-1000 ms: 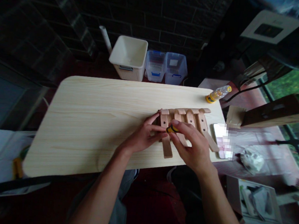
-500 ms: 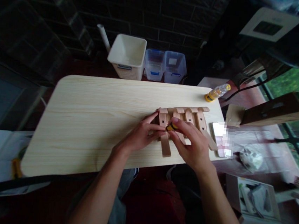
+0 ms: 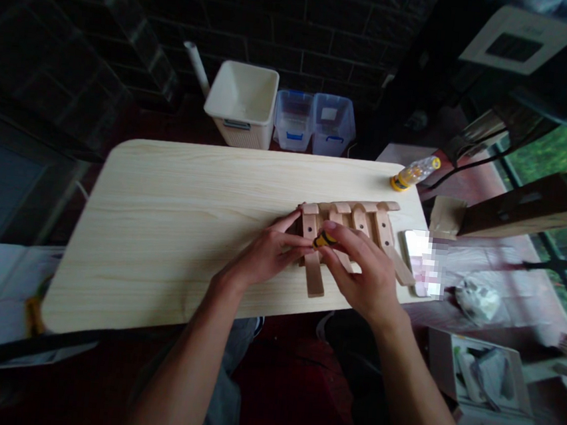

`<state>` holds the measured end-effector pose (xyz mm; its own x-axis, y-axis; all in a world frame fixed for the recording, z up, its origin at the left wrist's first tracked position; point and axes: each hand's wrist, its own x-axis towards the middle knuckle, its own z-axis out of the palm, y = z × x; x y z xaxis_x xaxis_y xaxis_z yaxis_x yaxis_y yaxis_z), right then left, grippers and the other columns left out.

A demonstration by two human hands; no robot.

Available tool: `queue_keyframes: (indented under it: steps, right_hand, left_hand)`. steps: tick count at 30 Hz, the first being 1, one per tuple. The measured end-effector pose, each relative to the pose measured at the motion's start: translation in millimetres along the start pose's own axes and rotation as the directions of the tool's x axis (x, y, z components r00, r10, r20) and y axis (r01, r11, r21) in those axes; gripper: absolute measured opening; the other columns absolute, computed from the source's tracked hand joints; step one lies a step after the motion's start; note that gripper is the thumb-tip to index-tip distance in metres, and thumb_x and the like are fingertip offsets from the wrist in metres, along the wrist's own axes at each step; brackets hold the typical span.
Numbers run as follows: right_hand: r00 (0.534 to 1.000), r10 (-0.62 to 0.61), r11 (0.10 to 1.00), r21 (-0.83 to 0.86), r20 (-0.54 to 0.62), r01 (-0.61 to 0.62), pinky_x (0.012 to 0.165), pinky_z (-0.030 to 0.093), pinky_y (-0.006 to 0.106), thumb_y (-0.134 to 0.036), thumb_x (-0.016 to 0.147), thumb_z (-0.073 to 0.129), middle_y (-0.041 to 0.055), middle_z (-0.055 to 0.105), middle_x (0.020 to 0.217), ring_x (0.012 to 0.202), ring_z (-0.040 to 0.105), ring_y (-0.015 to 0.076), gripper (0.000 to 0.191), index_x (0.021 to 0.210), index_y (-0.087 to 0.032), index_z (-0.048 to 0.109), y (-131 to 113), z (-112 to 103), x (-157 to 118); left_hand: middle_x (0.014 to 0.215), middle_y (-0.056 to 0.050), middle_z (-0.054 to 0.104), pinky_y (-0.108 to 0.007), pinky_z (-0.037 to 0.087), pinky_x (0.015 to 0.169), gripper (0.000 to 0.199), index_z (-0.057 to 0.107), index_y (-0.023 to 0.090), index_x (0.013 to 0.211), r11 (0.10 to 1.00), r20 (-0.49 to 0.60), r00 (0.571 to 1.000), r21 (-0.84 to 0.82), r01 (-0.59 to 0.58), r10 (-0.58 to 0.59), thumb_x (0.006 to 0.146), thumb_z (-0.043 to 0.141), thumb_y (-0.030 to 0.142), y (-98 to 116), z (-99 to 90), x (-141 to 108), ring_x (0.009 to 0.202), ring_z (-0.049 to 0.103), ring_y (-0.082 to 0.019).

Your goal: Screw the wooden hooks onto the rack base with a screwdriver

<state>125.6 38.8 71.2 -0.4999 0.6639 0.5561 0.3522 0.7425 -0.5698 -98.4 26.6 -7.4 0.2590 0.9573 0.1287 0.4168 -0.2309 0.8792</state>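
A slatted wooden rack (image 3: 361, 221) with dark screw holes lies near the table's right front. My right hand (image 3: 366, 267) is closed around a short yellow-and-black screwdriver (image 3: 324, 240), held over the leftmost slat. The screwdriver's tip is hidden by my fingers. My left hand (image 3: 272, 255) is closed on the rack's left edge, its thumb and forefinger close to the screwdriver. The lower end of the slat (image 3: 314, 275) sticks out toward me between my hands.
On the light wooden table (image 3: 172, 222), a clear bottle with yellow ends (image 3: 414, 173) stands at the far right corner. A phone-like white object (image 3: 417, 252), partly pixelated, lies by the right edge. A cream bin (image 3: 244, 102) and two clear boxes (image 3: 294, 120) stand behind the table.
The view has shifted very slightly. My hands, the screwdriver and the rack keep almost the same places.
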Motion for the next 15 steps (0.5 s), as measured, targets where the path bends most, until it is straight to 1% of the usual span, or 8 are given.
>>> queue_keyframes:
  steps: [5, 11, 15]
  right_hand:
    - [1.000, -0.005, 1.000, -0.012, -0.010, 0.005, 0.094, 0.074, 0.033, -0.010, 0.100, 0.070, 0.0001, 0.079, 0.133, 0.113, 0.080, 0.0183, 0.073, 0.162, -0.041, 0.047, 2.6, 0.0, -0.5]
    - [1.000, 0.013, 1.000, -0.014, 0.001, -0.013, 0.091, 0.075, 0.035, -0.012, 0.101, 0.068, 0.0019, 0.078, 0.133, 0.112, 0.080, 0.0204, 0.068, 0.160, -0.040, 0.050, 4.3, 0.8, -1.1]
    - [1.000, 0.027, 1.000, -0.011, -0.001, -0.027, 0.091, 0.075, 0.035, -0.013, 0.102, 0.066, 0.0013, 0.078, 0.132, 0.110, 0.080, 0.0201, 0.068, 0.161, -0.042, 0.049, 4.6, 1.8, -0.8]
  left_hand:
    - [0.174, 0.001, 0.047, -0.050, 0.043, 0.133, 0.033, 0.086, 0.031, 0.113, 1.000, 0.019, 1.000, 0.020, -0.017, 0.016, 0.107, 0.060, 0.050, 1.0, -0.8, 0.5, 0.159, 0.048, -0.030]
    - [0.177, 0.002, 0.042, -0.050, 0.043, 0.133, 0.035, 0.086, 0.031, 0.112, 1.000, 0.019, 1.000, 0.024, 0.003, -0.003, 0.107, 0.059, 0.053, -0.1, 0.3, 0.6, 0.159, 0.049, -0.031]
    - [0.178, 0.002, 0.040, -0.049, 0.042, 0.133, 0.034, 0.086, 0.031, 0.112, 1.000, 0.012, 1.000, 0.023, -0.016, 0.016, 0.107, 0.060, 0.052, -0.5, 1.4, 0.9, 0.159, 0.049, -0.030]
